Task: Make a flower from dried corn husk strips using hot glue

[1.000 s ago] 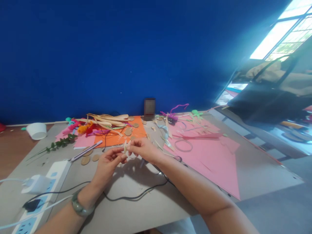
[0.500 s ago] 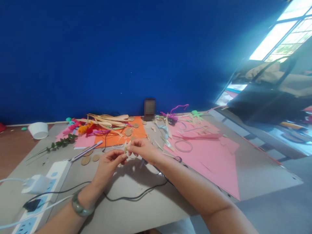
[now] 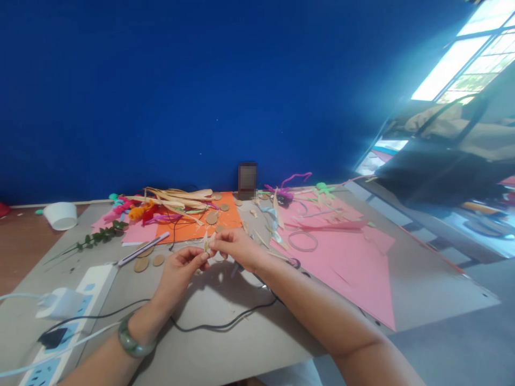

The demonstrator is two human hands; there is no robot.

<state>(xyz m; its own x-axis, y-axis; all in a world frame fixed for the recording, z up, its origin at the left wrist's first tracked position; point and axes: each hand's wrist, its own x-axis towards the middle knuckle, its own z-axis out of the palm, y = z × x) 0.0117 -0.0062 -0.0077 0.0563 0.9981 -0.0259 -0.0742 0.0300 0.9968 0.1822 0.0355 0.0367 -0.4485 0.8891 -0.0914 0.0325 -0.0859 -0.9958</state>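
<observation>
My left hand and my right hand meet above the grey table, fingertips pinched together on a small pale straw-coloured craft piece. Both hands are closed on it. A green bangle sits on my left wrist. Just behind the hands lie an orange paper sheet with tan discs and a heap of pale dried strips.
A white power strip with a plug and cables lies at the front left; a black cable runs under my arms. A large pink sheet covers the right. Pipe cleaners, a green sprig, a white cup and a small dark device stand behind.
</observation>
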